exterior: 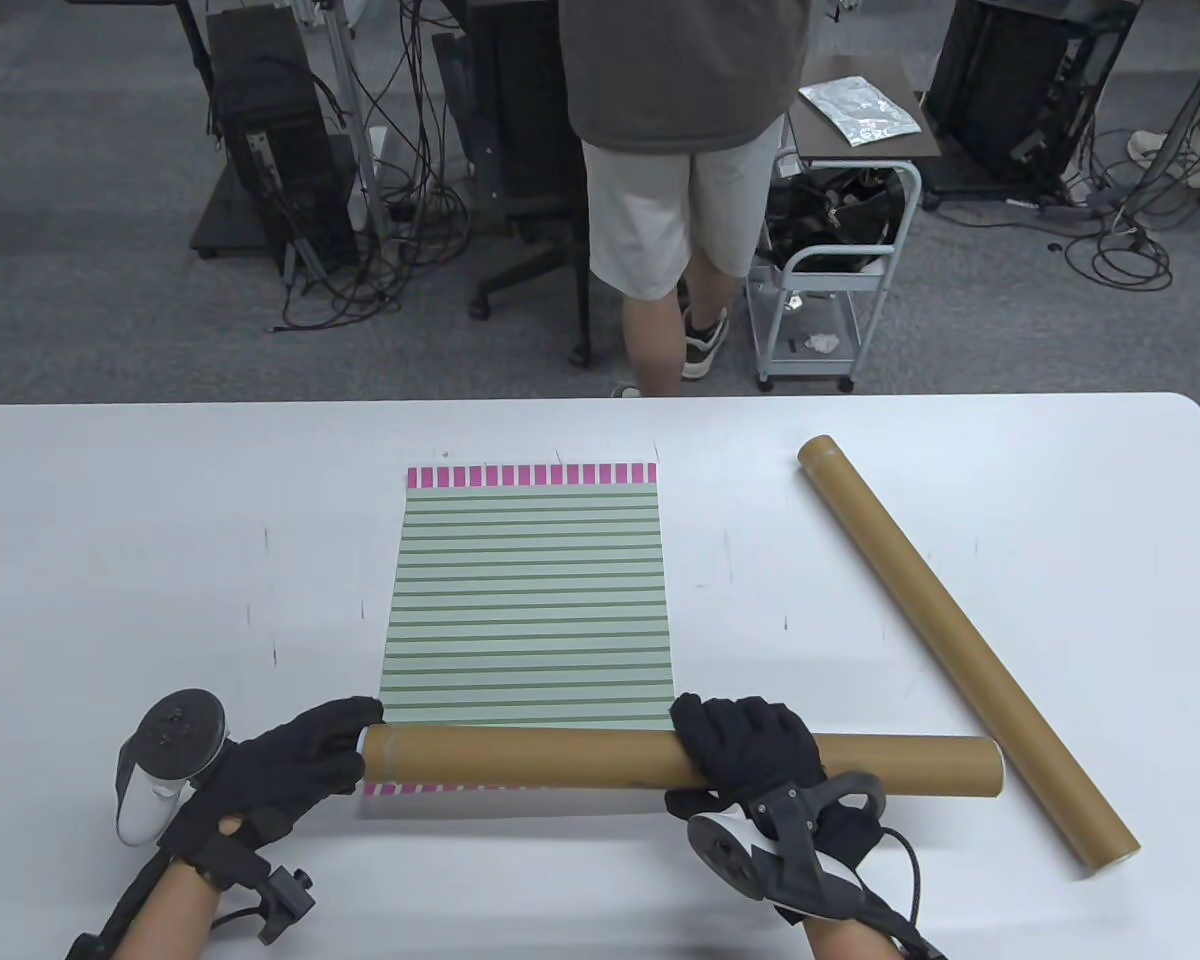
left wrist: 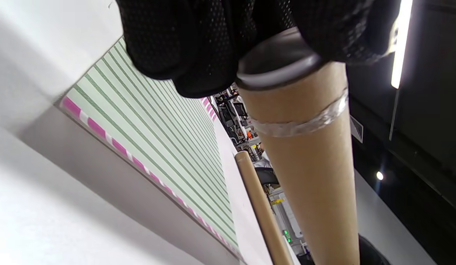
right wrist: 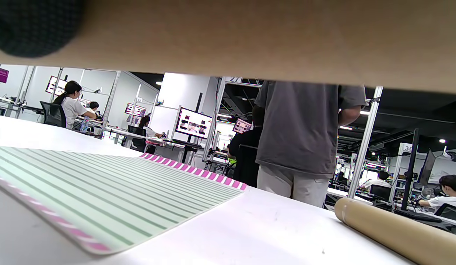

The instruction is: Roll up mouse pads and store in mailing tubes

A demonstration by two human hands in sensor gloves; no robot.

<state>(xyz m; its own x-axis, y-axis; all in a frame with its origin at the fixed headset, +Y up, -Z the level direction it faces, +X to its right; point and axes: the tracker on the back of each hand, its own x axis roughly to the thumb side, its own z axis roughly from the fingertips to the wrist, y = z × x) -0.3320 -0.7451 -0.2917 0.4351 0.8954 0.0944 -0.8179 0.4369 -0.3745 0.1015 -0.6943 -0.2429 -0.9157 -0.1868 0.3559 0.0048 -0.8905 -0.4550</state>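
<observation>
The work looks barely begun. The striped mouse pad [exterior: 528,598] lies fully flat on the white worktop [exterior: 160,560], green lines running left to right, a band of pink checks at its far edge and another at its near edge; no part of it is curled yet. Across that near edge both hands hold a brown mailing tube [exterior: 680,765] level, and from the wrist views it hangs a little above the pad rather than resting on it. The left hand [exterior: 285,765] has its grip curled round the tube's left end, over a pale plastic cap [left wrist: 277,64] that seems to be in place (a ring of clear tape sits just below it). The right hand [exterior: 750,755] wraps its fingers over the tube near its middle, so the right part of the tube sticks out free.

A second mailing tube [exterior: 965,650] lies untouched on the right of the worktop, slanting from far-left to near-right, its near end just beside the held tube's right end; whether they touch I cannot tell.

By my reading everything is left: the cap likely has to come off, the pad must be rolled tight, slid in, and the tube closed. Only one pad is in view, though there are two tubes.
</observation>
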